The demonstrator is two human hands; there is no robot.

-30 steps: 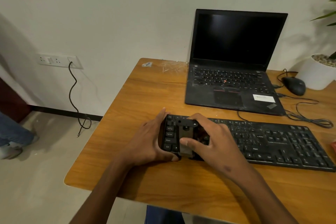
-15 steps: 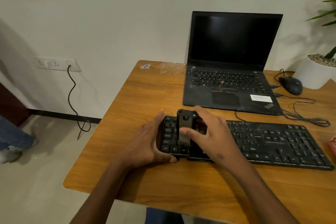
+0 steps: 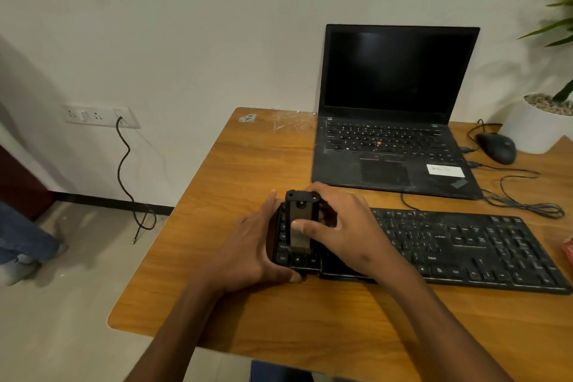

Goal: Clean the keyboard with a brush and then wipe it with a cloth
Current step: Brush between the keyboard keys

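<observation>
On the bench (image 3: 310,319), the keyboard (image 3: 465,245) lies in front of the laptop (image 3: 393,121), its left end under both hands. The left hand (image 3: 248,251) cups that end, fingers pressed together along the edge and thumb hooked under the near corner, as it did a second ago. The right hand (image 3: 344,232) pinches the brush (image 3: 297,220) between thumb and fingers. The brush now stands more upright than a second ago, its top raised past the keyboard's far edge, its bristles down on the keys near Ctrl and Alt. A mouse (image 3: 496,147) sits right of the laptop.
</observation>
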